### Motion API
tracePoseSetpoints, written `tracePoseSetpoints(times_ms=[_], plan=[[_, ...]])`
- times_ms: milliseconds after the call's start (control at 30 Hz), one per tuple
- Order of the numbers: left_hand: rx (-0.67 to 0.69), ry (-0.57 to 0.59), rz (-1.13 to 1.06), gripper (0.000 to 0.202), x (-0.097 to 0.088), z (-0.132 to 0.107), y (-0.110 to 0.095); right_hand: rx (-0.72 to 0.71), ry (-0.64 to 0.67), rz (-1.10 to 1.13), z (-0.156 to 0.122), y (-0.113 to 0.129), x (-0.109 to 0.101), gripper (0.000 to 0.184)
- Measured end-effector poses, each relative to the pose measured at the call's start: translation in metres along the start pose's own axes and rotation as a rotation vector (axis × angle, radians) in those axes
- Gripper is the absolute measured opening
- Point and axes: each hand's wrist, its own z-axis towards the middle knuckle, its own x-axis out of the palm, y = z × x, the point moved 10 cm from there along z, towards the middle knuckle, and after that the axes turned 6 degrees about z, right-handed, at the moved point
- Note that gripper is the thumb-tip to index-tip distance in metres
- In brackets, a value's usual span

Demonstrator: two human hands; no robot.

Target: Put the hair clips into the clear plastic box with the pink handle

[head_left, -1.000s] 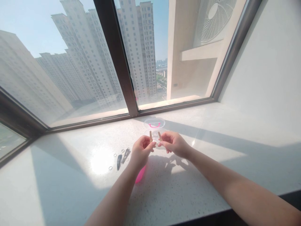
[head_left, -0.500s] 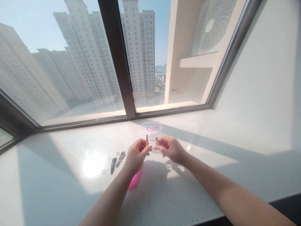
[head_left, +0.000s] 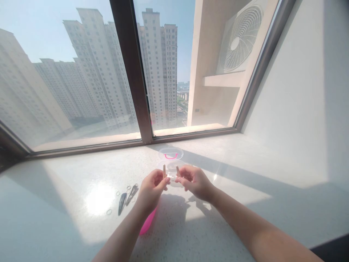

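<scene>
My left hand (head_left: 152, 189) pinches a small gold hair clip (head_left: 164, 171) that stands upright above its fingers. Close beside it, my right hand (head_left: 195, 182) pinches a second gold hair clip (head_left: 177, 171), also pointing up. Both hands hover over a white stone windowsill (head_left: 229, 171), just in front of a small clear plastic case (head_left: 170, 157) with a pink handle on its open lid. A pink object (head_left: 147, 223) lies on the sill, partly hidden under my left forearm.
Left of my left hand lie two dark snap hair clips (head_left: 127, 196) and several small clear elastic rings (head_left: 109, 211). A dark-framed window (head_left: 131, 72) runs along the far edge. A white wall (head_left: 305, 91) closes the right side. The sill's near edge (head_left: 331, 244) shows at bottom right.
The view has tilted up and to the right, so the hands and case sit lower and further left in the picture. Both hands still pinch their clips in the same pose.
</scene>
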Motion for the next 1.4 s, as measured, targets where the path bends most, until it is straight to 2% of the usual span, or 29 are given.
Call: tracePoseSetpoints(times_ms=[433,833,1400], plan=[[-0.006,0.009,0.019,0.016,-0.001,0.0,0.0,-0.018,0.054,-0.086,-0.003,0.007,0.006,0.007],[-0.026,0.026,0.05,0.017,-0.001,0.003,0.01,-0.048,0.025,-0.091,-0.001,0.006,-0.001,0.002],[-0.033,0.033,0.086,0.016,0.0,0.0,0.005,-0.023,0.018,-0.076,-0.001,0.001,-0.002,0.007]])
